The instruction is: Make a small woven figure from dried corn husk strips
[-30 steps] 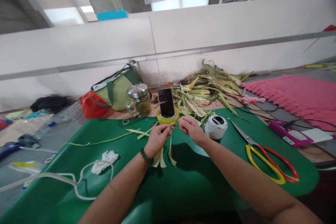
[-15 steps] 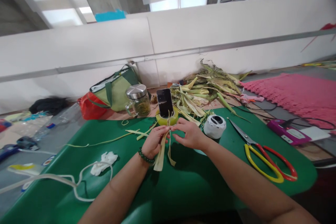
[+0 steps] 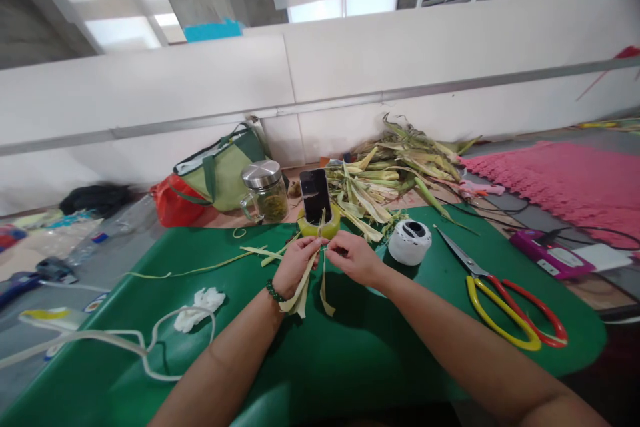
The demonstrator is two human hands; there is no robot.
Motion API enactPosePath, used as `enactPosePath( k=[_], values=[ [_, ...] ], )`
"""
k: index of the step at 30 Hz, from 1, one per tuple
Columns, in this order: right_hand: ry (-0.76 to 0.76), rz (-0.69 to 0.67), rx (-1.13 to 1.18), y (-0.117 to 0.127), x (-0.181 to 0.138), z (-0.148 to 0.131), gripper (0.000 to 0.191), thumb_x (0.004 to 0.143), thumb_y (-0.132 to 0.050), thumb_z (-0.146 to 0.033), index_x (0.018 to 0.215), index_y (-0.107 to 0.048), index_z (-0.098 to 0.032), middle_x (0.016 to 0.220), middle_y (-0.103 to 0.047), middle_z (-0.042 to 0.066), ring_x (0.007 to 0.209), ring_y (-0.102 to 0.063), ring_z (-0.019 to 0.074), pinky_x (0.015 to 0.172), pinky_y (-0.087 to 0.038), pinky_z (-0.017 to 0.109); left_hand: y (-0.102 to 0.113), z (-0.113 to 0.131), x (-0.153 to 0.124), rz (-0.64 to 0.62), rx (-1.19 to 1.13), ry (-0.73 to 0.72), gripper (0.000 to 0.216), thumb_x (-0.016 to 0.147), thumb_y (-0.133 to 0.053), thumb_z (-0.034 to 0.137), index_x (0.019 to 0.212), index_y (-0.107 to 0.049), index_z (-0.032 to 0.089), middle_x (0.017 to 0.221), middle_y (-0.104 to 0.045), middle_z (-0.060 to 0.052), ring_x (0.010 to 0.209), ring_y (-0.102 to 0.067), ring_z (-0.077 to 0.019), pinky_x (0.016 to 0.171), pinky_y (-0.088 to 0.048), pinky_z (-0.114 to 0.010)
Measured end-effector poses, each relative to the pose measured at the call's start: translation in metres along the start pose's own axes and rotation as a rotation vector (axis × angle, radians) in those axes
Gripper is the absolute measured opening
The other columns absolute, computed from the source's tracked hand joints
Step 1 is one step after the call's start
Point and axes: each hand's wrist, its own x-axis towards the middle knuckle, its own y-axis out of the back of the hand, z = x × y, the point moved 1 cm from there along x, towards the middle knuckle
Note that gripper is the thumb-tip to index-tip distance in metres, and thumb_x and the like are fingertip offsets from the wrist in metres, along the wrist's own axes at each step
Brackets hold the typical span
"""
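In the middle of the head view, my left hand (image 3: pixel 296 265) is closed around a small bundle of pale corn husk strips (image 3: pixel 301 293), whose loose ends hang towards me. My right hand (image 3: pixel 356 257) meets it at the top of the bundle. Its fingers are curled into a pinch there, and what lies between the fingertips is too small to make out. Another husk strip (image 3: pixel 325 293) dangles between the two hands. Just beyond them a phone (image 3: pixel 315 195) stands in a yellow-green round holder (image 3: pixel 334 221). A white roll (image 3: pixel 410 242) sits right of my right hand.
Scissors (image 3: pixel 475 268) with red and yellow handles lie open on the green tabletop (image 3: pixel 380 353). A heap of corn husks (image 3: pixel 395 167), a lidded glass jar (image 3: pixel 270 197) and a green bag (image 3: pixel 225 177) stand behind. White cord (image 3: pixel 145 353) and crumpled tissue (image 3: pixel 200 309) lie at left.
The fingers of my right hand have curled in from a looser spread. The loose husk ends under my left hand have swung a little to the left and up.
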Motion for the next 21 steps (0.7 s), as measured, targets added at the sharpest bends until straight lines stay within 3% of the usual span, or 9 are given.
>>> enactPosePath(
  k=[5, 9, 13, 15, 18, 21],
  values=[
    [-0.095, -0.026, 0.209, 0.013, 0.005, 0.005, 0.032, 0.088, -0.045, -0.031, 0.060, -0.056, -0.018, 0.058, -0.046, -0.002, 0.057, -0.047, 0.0117, 0.057, -0.037, 0.025, 0.001, 0.004, -0.004, -0.005, 0.074, 0.011, 0.028, 0.057, -0.074, 0.039, 0.062, -0.064, 0.013, 0.041, -0.045, 0.006, 0.038, -0.035, -0.0050, 0.041, -0.025, -0.019],
    [-0.257, 0.180, 0.128, 0.026, 0.010, 0.020, 0.027, 0.084, -0.048, -0.030, 0.058, -0.048, -0.020, 0.061, -0.048, 0.000, 0.059, -0.049, 0.0147, 0.057, -0.040, 0.028, 0.001, 0.007, -0.006, 0.035, 0.055, 0.035, 0.027, 0.054, -0.076, 0.036, 0.062, -0.066, 0.013, 0.043, -0.047, 0.005, 0.039, -0.036, -0.0053, 0.041, -0.023, -0.020],
    [-0.036, 0.505, -0.181, 0.040, 0.006, 0.012, 0.014, 0.078, -0.057, -0.025, 0.067, -0.050, -0.020, 0.085, -0.056, 0.007, 0.088, -0.053, 0.0226, 0.078, -0.043, 0.037, 0.004, 0.008, -0.004, 0.097, 0.022, 0.001, 0.022, 0.054, -0.074, 0.034, 0.060, -0.066, 0.014, 0.043, -0.049, 0.004, 0.041, -0.037, -0.0065, 0.044, -0.026, -0.021],
    [0.052, 0.596, -0.192, 0.041, 0.002, 0.002, 0.007, 0.079, -0.056, -0.022, 0.073, -0.051, -0.021, 0.083, -0.056, 0.006, 0.079, -0.053, 0.0198, 0.072, -0.044, 0.034, 0.005, 0.008, -0.004, 0.113, 0.081, -0.050, 0.020, 0.057, -0.071, 0.033, 0.059, -0.066, 0.014, 0.044, -0.048, 0.005, 0.042, -0.036, -0.0067, 0.045, -0.025, -0.022],
    [-0.010, 0.441, -0.082, 0.034, -0.001, -0.007, 0.003, 0.080, -0.052, -0.018, 0.079, -0.053, -0.020, 0.070, -0.053, 0.000, 0.054, -0.045, 0.0124, 0.056, -0.041, 0.027, 0.005, 0.007, -0.005, 0.088, 0.205, -0.127, 0.020, 0.061, -0.066, 0.033, 0.057, -0.066, 0.014, 0.047, -0.048, 0.004, 0.047, -0.036, -0.0079, 0.048, -0.026, -0.022],
    [-0.163, 0.221, 0.042, 0.022, 0.001, -0.008, 0.014, 0.077, -0.053, -0.018, 0.090, -0.056, -0.020, 0.072, -0.056, 0.000, 0.048, -0.043, 0.0098, 0.052, -0.040, 0.026, 0.004, 0.007, -0.006, 0.061, 0.287, -0.164, 0.020, 0.064, -0.063, 0.033, 0.057, -0.066, 0.014, 0.048, -0.046, 0.004, 0.049, -0.035, -0.0087, 0.050, -0.027, -0.023]
  ],
)
